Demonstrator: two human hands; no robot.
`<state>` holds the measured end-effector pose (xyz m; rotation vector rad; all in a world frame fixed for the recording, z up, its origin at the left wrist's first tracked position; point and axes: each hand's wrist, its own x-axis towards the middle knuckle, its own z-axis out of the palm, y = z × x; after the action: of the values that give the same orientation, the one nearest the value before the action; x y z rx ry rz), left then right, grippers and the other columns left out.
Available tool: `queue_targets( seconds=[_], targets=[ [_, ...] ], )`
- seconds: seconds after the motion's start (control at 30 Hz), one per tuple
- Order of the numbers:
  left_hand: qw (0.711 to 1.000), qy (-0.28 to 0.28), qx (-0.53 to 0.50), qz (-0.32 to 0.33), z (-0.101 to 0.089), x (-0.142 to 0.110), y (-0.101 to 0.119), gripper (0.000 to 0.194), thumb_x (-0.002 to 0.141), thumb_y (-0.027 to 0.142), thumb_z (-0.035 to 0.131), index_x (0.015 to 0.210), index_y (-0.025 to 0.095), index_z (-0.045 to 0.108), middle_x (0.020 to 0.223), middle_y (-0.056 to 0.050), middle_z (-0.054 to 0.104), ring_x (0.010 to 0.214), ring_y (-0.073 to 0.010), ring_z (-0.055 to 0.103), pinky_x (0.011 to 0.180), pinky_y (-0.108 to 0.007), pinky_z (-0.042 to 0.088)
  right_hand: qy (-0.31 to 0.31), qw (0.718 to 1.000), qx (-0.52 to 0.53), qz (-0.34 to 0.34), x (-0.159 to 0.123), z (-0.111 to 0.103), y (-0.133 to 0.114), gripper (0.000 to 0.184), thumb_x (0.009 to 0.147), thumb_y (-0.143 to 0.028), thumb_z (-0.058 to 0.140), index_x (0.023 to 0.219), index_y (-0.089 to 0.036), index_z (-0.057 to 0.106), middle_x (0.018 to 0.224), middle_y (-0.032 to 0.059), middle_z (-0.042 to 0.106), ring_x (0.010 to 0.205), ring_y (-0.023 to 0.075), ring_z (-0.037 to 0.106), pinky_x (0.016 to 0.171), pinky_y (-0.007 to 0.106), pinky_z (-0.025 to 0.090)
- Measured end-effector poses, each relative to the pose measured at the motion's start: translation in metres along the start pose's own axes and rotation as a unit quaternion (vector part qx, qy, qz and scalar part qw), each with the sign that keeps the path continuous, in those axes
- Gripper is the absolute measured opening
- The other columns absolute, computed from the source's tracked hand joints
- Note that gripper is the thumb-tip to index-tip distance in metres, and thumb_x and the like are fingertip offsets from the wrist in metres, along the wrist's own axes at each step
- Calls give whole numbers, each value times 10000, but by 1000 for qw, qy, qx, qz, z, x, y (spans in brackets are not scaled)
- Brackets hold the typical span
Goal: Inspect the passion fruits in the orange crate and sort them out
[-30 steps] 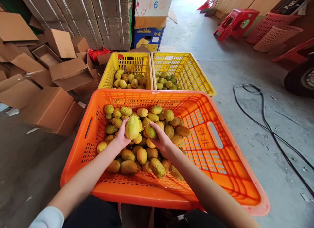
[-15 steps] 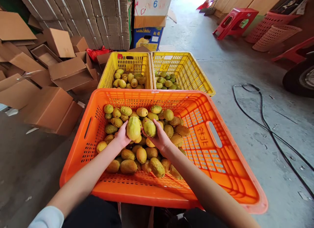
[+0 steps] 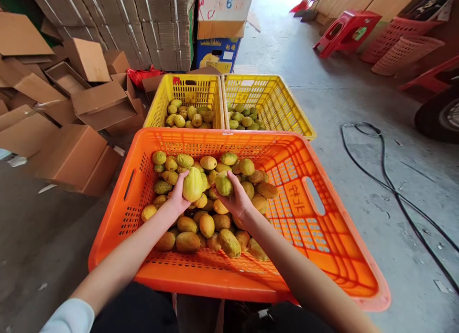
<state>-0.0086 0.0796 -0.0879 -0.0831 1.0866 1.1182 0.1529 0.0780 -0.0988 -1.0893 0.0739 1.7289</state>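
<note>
My left hand (image 3: 179, 195) grips a yellow-green papaya (image 3: 192, 185), held up in front of me with its ridged side showing. A smaller, greener papaya (image 3: 224, 184) sits in my right hand (image 3: 238, 197), with the thumb along its side. Both fruits are held apart from each other, above a heap of papayas (image 3: 188, 242) in a large orange basket (image 3: 244, 287). Yellow, green and brownish skins mix in that heap, mostly toward the basket's left and middle.
Two yellow crates stand behind the basket; the left crate (image 3: 156, 101) holds yellowish fruit, the right crate (image 3: 294, 103) greener fruit. Cardboard boxes (image 3: 73, 156) pile up at left. A black cable (image 3: 385, 180) lies on the floor at right, near a wheel (image 3: 439, 113) and a red stool (image 3: 347, 32).
My left hand has moved slightly left and turned its papaya so a different side shows. The right hand has shifted slightly right and turned its papaya too.
</note>
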Motion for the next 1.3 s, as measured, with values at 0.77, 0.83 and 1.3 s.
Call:
queue_targets(
  seconds=[0.77,0.83,1.3],
  targets=[
    [996,-68,-27,-47,1,-8,2,168,1013,300,586,1060,164,672,921,-82,754,919,-249,775,926,-464,661,-65,997,-18,37,12,-8,-3,102,893,-333,661,870,-241,698,700,5,699,648,221,708,583,337,624],
    [997,-55,-40,-28,2,-8,3,206,1032,336,550,1020,171,672,879,-67,742,882,-232,765,900,-430,663,-56,998,-11,42,11,-9,-3,139,927,-355,644,879,-238,704,710,10,707,636,204,695,577,315,615],
    [993,-51,-96,-45,0,-3,4,418,1060,352,393,1266,143,691,881,-105,755,760,-232,740,761,-385,648,-27,999,-19,19,4,-7,-1,171,903,-338,808,902,-255,659,817,-28,748,700,153,694,600,259,626]
  ],
)
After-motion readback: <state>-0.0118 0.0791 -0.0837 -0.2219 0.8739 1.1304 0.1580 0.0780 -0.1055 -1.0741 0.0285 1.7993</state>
